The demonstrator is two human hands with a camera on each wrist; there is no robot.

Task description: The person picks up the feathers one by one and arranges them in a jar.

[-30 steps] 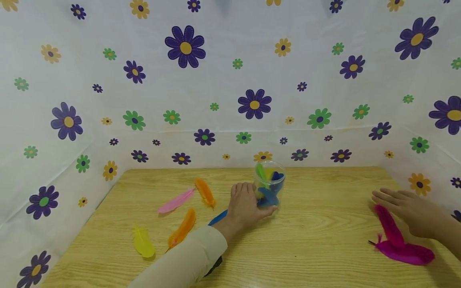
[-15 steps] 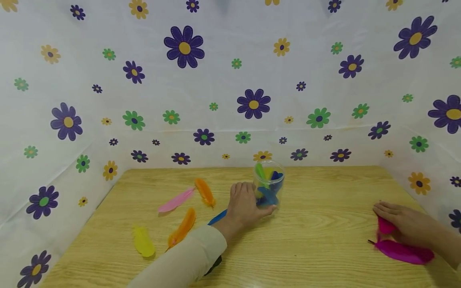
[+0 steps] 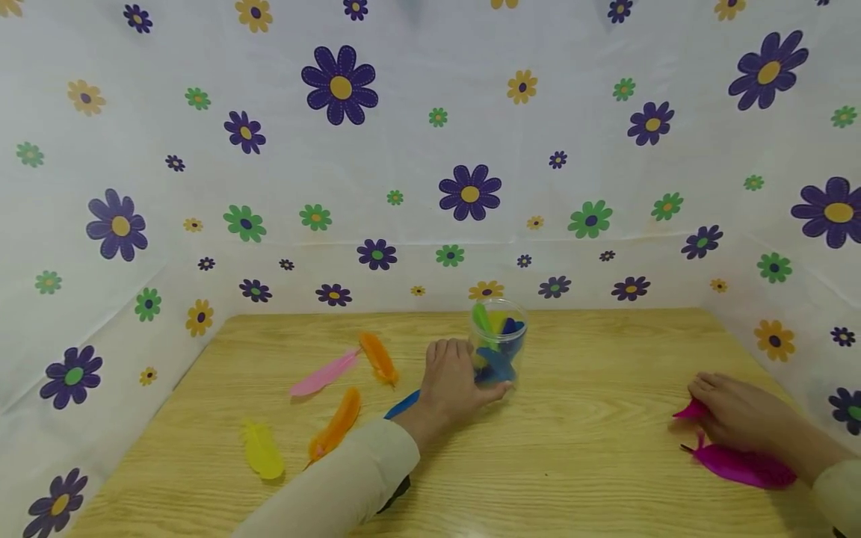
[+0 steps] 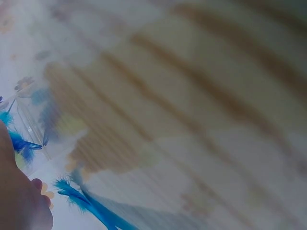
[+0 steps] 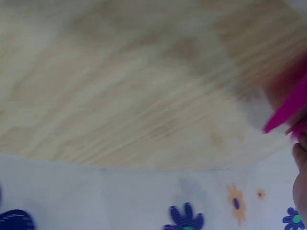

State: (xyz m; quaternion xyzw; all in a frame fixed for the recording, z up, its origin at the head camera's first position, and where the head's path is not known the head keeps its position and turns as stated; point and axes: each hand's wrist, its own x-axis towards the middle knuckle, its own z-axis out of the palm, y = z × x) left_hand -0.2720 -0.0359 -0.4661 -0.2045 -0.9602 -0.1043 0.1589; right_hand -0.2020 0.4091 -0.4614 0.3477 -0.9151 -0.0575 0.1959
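Right hand (image 3: 743, 412) has come down since a second ago, when it reached straight-fingered over two crossed magenta feathers; its fingers are now drawn in, narrow, holding the upper magenta feather (image 3: 691, 409), whose end has swung round and juts out leftward past the fingertips. Whether that feather is fully off the counter (image 3: 572, 471), cannot tell. Right wrist view shows it sticking out by the thumb, partly cut off by the frame edge. Just below the hand, the lower magenta feather (image 3: 747, 465) lies on the wood, dark quill end to the left. Left hand (image 3: 449, 385) unmoved: cupped against the near left side of a clear jar (image 3: 501, 338), thumb across the front near its base. Jar upright near the back edge; inside, a green feather (image 3: 483, 320) leaning at the rim and a blue feather (image 3: 496, 364) lower down, among others. Beneath the left wrist, a loose blue feather (image 3: 402, 405), partly hidden. Farther left, well apart from the magenta pair: two orange feathers, one pink feather (image 3: 324, 375), one yellow feather (image 3: 264, 450). Flower-printed cloth (image 3: 403, 149) behind.
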